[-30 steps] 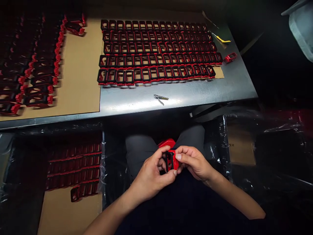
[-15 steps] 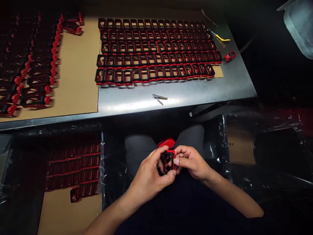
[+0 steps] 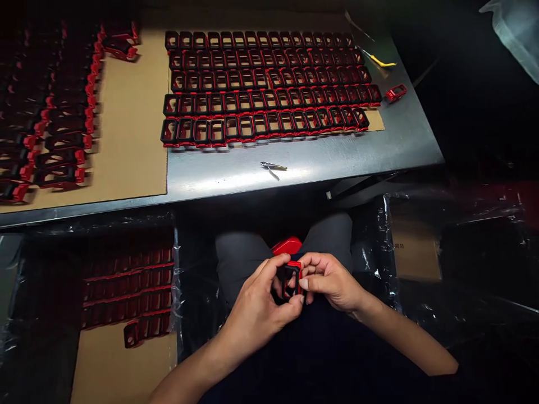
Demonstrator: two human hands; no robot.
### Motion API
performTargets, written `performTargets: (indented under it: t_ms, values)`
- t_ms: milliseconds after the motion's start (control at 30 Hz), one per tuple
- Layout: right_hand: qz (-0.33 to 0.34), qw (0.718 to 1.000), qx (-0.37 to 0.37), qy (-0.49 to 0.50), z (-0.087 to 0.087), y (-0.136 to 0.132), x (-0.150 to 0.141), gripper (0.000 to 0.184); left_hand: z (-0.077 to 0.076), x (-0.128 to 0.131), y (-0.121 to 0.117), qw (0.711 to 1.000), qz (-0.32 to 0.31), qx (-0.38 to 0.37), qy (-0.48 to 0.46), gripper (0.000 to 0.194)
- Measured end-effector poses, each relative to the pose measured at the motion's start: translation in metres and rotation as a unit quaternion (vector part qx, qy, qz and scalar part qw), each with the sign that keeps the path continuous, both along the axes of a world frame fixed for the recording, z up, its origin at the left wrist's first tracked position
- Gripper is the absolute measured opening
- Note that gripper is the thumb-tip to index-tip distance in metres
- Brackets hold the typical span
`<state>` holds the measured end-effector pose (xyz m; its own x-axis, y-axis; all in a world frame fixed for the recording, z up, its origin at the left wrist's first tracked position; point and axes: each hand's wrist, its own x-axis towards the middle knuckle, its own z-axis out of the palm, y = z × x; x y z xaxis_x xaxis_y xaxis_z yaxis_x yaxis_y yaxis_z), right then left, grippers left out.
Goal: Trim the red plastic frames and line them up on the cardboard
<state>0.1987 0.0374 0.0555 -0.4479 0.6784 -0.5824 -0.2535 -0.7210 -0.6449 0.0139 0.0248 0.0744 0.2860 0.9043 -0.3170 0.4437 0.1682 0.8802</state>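
Both hands meet over my lap around one red-and-black plastic frame [image 3: 297, 271], a small rectangular housing with an open middle. My left hand [image 3: 263, 300] grips it from the left, fingers at its top and thumb along its bottom. My right hand [image 3: 330, 280] is closed on its right side, with the thumb against the outer edge and the fingers partly hidden behind. Between the thighs shows a red object [image 3: 287, 246], mostly covered.
Rows of similar frames [image 3: 245, 127] stand on the metal table [image 3: 219, 177]; more lie on cardboard [image 3: 130, 134] at left. Nail clippers [image 3: 273, 166], a yellow-handled tool [image 3: 381, 60] and a single red housing [image 3: 396, 93] lie there too. Plastic-lined boxes flank me; the left holds frames [image 3: 147, 300].
The frame has turned slightly and dropped a little in my hands, which keep their hold. The view has shifted slightly; the table rows look the same.
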Motion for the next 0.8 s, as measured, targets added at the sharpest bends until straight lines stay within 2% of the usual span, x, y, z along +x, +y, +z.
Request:
performTargets:
  t_ms: [800]
  values:
    - [0.001,1.000,-0.019,-0.001,0.0002,-0.0020,0.0030,0.023,0.0014,0.0014,0.0010,1.000,-0.015,-0.019,0.015,0.054]
